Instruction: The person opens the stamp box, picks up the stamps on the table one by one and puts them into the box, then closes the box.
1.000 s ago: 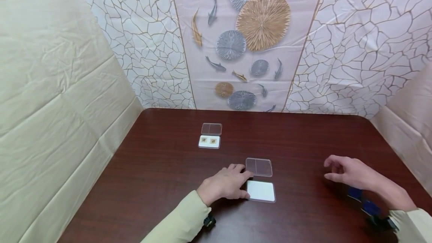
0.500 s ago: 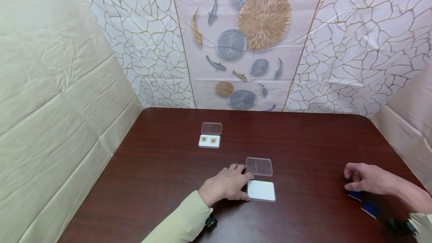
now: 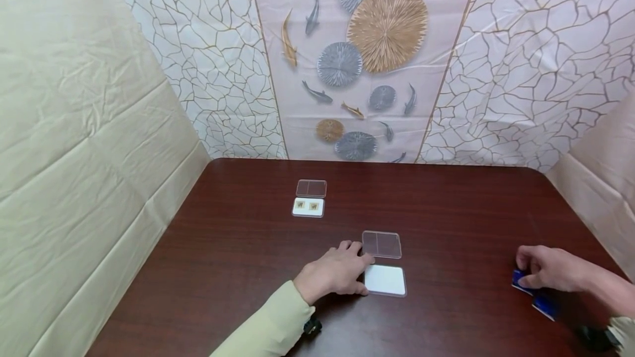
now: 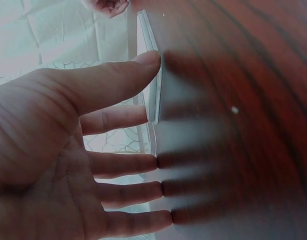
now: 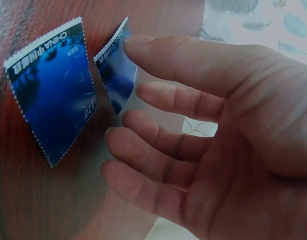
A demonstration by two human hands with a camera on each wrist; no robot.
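My left hand [image 3: 338,270] rests at the left edge of an open clear case whose base [image 3: 385,280] has a white insert. In the left wrist view its fingers are straight, with the thumb [image 4: 146,60] and index finger against the case edge [image 4: 152,70]. Farther right, my right hand [image 3: 553,269] is over the farther of two blue postage stamps [image 5: 118,75]. There its thumb tip meets the stamp's edge, and the fingers are loosely bent with a gap below the thumb. The nearer stamp [image 5: 53,95] lies flat on the table, printed "CHINA" and "1.20".
The clear lid [image 3: 381,244] lies open behind the white base. Farther back on the dark wooden table [image 3: 223,269], a second open case [image 3: 308,207] holds two small stamps on white. Patterned cloth [image 3: 357,98] hangs along the table's far edge.
My right hand has moved right and toward me, then down onto the farther blue stamp. My left hand has stayed at the case's left edge.
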